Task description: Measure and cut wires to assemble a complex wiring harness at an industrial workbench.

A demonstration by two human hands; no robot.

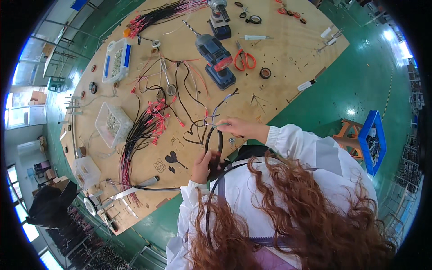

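A black cable (209, 140) runs up from my left hand (201, 168), whose fingers are closed round it near the table's front edge. At its far end the sheath gives way to thin blue, white and dark wires (219, 106). My right hand (234, 127) pinches these wires where they leave the sheath; a small dark thing shows under its palm, too hidden to name. More black cable lies across my body and off to the left. Just beyond, a bundle of black and red wires with red connectors (155, 114) lies on the wooden table (270, 58).
Two cordless drills (215, 56) stand beyond my hands, with red-handled scissors (245, 60) and a black tape roll (265, 73) beside them. Clear plastic boxes (112, 124) of small parts line the left. A blue tray (373, 141) sits on an orange stool (346, 132) at right.
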